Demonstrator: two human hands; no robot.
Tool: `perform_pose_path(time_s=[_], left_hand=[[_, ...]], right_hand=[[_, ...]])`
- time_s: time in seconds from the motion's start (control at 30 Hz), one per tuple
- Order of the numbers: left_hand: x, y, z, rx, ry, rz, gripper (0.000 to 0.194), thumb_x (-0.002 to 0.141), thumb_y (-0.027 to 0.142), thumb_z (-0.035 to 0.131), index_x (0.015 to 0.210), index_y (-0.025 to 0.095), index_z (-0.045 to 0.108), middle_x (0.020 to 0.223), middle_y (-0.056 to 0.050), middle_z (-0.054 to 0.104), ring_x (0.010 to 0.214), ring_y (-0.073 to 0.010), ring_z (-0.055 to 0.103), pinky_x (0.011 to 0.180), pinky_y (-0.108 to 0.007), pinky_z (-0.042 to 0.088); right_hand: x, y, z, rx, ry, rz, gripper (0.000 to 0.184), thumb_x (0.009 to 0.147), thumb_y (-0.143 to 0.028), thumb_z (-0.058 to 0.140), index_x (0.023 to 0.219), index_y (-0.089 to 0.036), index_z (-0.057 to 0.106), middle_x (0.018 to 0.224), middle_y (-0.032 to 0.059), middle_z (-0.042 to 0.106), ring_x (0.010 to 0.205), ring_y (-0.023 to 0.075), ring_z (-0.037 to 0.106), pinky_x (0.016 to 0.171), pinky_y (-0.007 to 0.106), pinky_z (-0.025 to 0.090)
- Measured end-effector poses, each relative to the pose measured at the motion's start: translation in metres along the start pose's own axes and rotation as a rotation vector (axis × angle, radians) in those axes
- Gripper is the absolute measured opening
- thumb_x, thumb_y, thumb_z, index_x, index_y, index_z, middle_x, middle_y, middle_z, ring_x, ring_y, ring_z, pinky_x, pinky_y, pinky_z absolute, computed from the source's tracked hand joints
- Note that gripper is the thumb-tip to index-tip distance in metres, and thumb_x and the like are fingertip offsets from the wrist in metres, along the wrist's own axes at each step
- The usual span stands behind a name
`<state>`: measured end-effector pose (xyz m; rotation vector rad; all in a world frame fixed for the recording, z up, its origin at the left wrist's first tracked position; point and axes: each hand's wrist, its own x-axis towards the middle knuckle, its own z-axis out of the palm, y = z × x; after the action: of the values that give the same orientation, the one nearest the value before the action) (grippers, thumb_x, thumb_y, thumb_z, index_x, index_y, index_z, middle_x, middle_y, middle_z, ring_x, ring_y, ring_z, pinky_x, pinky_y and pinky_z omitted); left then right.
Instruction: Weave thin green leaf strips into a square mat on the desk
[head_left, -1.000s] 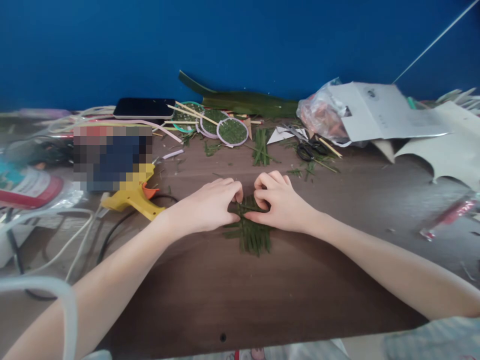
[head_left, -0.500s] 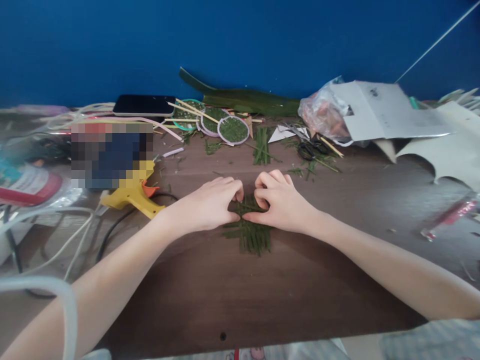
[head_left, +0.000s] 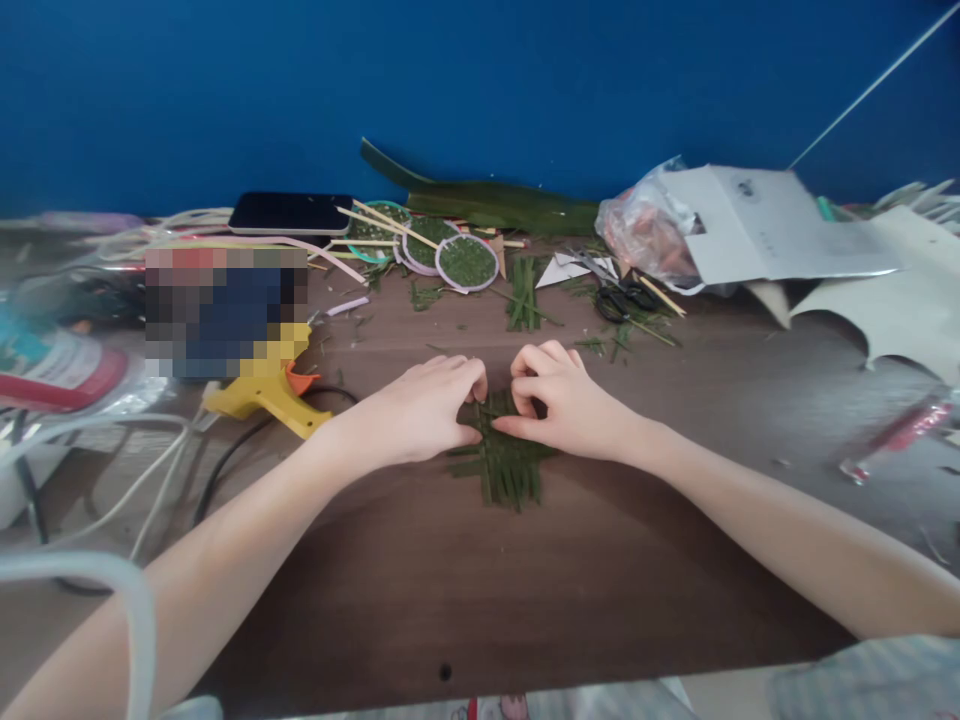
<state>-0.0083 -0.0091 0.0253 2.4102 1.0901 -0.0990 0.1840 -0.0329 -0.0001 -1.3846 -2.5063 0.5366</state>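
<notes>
A small mat of woven green leaf strips [head_left: 510, 480] lies flat on the brown table, its loose ends fanning out toward me. My left hand [head_left: 442, 405] curls over its left side, with the thumb and bent fingers pressed on the strips. On the opposite side, my right hand [head_left: 559, 400] has its fingers bent and its thumb on the weave, gripping the strips. A small gap parts the two thumbs. The hands cover part of the mat's far half, and the fingertips' exact hold is partly hidden.
Behind the hands lie another bundle of leaf strips [head_left: 523, 295], round green-filled hoops [head_left: 466, 262], black-handled scissors [head_left: 615, 300] and a long leaf [head_left: 510, 205]. A yellow glue gun [head_left: 262, 390] with cords is at left, a phone [head_left: 291, 213] farther back. White card [head_left: 787, 225] sits at right.
My right thumb has drawn slightly to the right, widening the gap to my left thumb. My left hand and the woven mat stay nearly where they were.
</notes>
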Motion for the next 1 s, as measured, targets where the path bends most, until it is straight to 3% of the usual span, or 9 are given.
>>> perform_pose_path(time_s=[0.17,0.43,0.77,1.0], left_hand=[[0.001,0.001,0.000,0.045,0.029,0.000,0.026,0.070,0.031,0.060,0.087,0.019,0.045,0.089,-0.002,0.053,0.086,-0.0204,0.049,0.069,-0.029,0.036],[0.001,0.003,0.001,0.051,0.066,0.034,0.022,0.072,0.027,0.061,0.087,0.017,0.049,0.094,-0.004,0.054,0.094,-0.0211,0.050,0.078,-0.030,0.037],[0.002,0.002,0.003,-0.061,0.053,-0.022,0.020,0.070,0.027,0.059,0.085,0.020,0.048,0.086,-0.001,0.057,0.078,-0.0180,0.053,0.063,-0.028,0.035],[0.000,0.003,-0.004,-0.139,0.032,-0.026,0.017,0.068,0.023,0.056,0.084,0.020,0.050,0.084,0.001,0.058,0.075,-0.0152,0.054,0.063,-0.025,0.037]], right_hand=[[0.001,0.009,-0.006,0.112,-0.029,-0.048,0.033,0.078,-0.038,0.058,0.058,-0.016,0.043,0.086,0.0022,0.048,0.086,0.0163,0.040,0.079,0.034,0.030],[0.003,0.013,-0.008,0.165,0.050,-0.050,0.028,0.077,-0.037,0.061,0.060,-0.017,0.050,0.080,0.0029,0.045,0.082,0.0164,0.041,0.078,0.031,0.035],[0.006,0.013,-0.007,0.181,-0.003,-0.020,0.026,0.074,-0.036,0.064,0.059,-0.017,0.054,0.085,0.0032,0.043,0.088,0.0175,0.040,0.084,0.034,0.034],[0.006,0.013,-0.006,0.176,0.010,-0.001,0.026,0.072,-0.032,0.066,0.057,-0.016,0.052,0.083,0.0028,0.043,0.086,0.0171,0.040,0.083,0.034,0.035]])
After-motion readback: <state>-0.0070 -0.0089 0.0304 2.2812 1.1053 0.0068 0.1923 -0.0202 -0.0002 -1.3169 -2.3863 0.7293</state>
